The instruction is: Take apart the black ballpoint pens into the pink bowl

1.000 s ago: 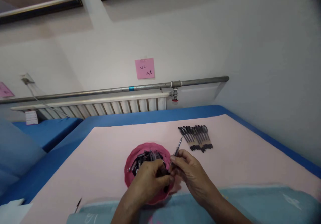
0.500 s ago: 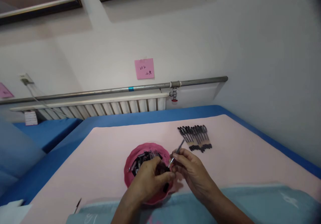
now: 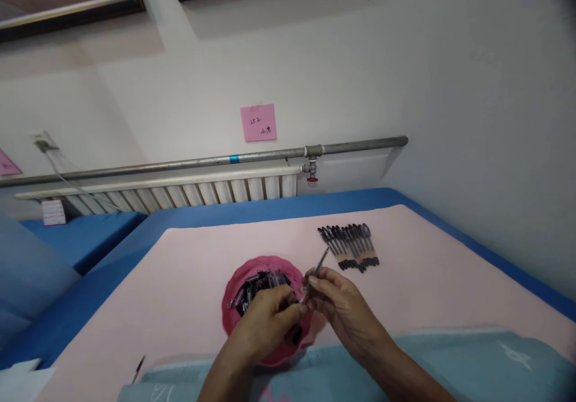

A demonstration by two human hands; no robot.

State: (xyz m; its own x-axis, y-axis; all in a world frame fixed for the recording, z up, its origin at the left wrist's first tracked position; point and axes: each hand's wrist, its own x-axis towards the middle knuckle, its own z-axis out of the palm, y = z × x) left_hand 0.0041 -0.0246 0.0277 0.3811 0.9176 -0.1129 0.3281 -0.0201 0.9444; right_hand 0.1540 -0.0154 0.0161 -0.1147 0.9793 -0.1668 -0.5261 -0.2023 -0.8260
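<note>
A slim pen (image 3: pixel 318 268) with a pointed tip is pinched in my right hand (image 3: pixel 344 303), slanting up and to the right. My left hand (image 3: pixel 272 321) is closed at the pen's lower end, its thumb and forefinger pressed together there; what else they may hold is hidden. Both hands are over the right side of a pink scalloped bowl (image 3: pixel 228 282). Inside it lies a heap of black and clear pen parts (image 3: pixel 256 285), partly covered by my left hand. Beyond my right hand, a row of black-capped pens (image 3: pixel 351 246) lies side by side.
A pink sheet (image 3: pixel 193 282) covers the blue-topped table (image 3: pixel 252 207). A teal towel (image 3: pixel 450 360) lies along the near edge, with a single thin pen-like piece (image 3: pixel 138 368) at its left. Behind are a white radiator (image 3: pixel 225 192), a metal pipe (image 3: pixel 270 153) and a wall.
The pen has slid slightly down and left between my hands. My left fingers have shifted a little, and the dark piece seen at the pen's lower end is now out of sight.
</note>
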